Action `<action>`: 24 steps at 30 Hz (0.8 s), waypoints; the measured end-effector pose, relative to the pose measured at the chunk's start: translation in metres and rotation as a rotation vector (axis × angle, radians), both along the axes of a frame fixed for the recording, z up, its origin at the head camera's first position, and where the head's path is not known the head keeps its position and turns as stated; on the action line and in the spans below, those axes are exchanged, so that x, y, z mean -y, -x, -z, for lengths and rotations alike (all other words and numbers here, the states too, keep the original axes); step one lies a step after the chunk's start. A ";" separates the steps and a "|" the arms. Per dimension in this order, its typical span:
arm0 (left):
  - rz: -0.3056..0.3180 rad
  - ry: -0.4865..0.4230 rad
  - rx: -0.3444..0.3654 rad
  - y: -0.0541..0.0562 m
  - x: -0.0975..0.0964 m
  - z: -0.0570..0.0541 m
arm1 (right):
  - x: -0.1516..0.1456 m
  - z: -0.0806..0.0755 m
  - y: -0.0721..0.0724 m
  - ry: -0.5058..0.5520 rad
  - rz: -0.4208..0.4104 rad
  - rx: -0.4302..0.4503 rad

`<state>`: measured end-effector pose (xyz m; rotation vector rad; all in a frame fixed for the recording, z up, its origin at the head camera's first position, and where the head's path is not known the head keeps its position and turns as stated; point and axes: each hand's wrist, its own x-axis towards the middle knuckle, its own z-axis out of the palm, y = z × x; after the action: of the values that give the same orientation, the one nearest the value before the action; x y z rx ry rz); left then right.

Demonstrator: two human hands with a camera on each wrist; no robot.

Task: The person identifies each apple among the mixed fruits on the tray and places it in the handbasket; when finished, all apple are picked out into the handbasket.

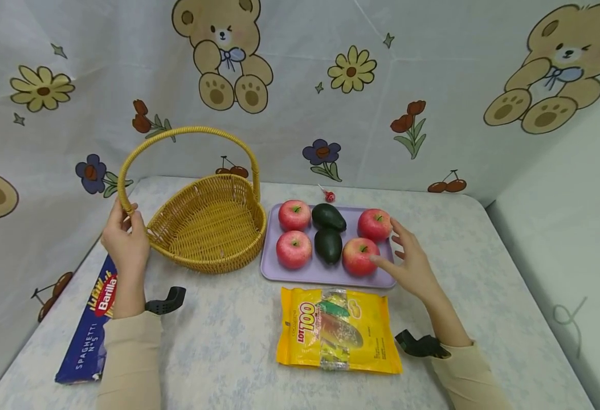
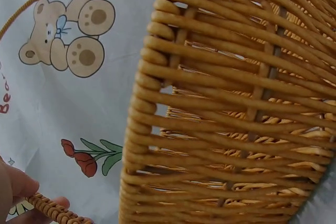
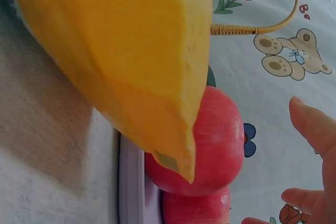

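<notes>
Beige sleeves (image 1: 129, 364) lie nearest along the bottom of the head view. Past them, the left hand (image 1: 127, 242) pinches the handle (image 1: 189, 130) of the yellow wicker basket (image 1: 217, 265) near its left base. The right hand (image 1: 411, 265) spreads thumb and fingers about the front right apple (image 1: 358, 259) and the back right apple (image 1: 374, 224), on the lilac tray (image 1: 305, 276) just right of the basket. Two left apples (image 1: 293, 249) and two avocados (image 1: 327, 246) share that tray. A closing thumb could bump an apple rather than catch it, and round fruit might roll over the low rim or shove an avocado. In front lies the Lot 100 mango packet (image 1: 338, 330), close to the black wrist mount (image 1: 420, 345), which might drag it if the forearm swings low. A red lollipop (image 1: 329, 196) behind could be knocked by overreaching fingertips.

From the left wrist, the woven wall fills most of the view; thumb and finger hold the handle at one side only, so an uneven pull would probably tip the basket.

From the right wrist, the visible fingertips stand clear of the apples, and the packet's corner partly hides that fruit. A grasp set too high might slip off the smooth skin.
</notes>
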<state>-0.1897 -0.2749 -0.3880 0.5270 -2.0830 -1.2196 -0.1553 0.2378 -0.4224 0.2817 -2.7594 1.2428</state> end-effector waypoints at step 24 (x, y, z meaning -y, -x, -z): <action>0.003 0.045 0.060 -0.002 -0.001 -0.003 | 0.014 0.024 0.001 0.110 -0.014 0.245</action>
<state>-0.1881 -0.2743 -0.3853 0.5459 -2.1574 -1.1685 -0.1564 0.2242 -0.4465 0.1476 -2.8768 1.5212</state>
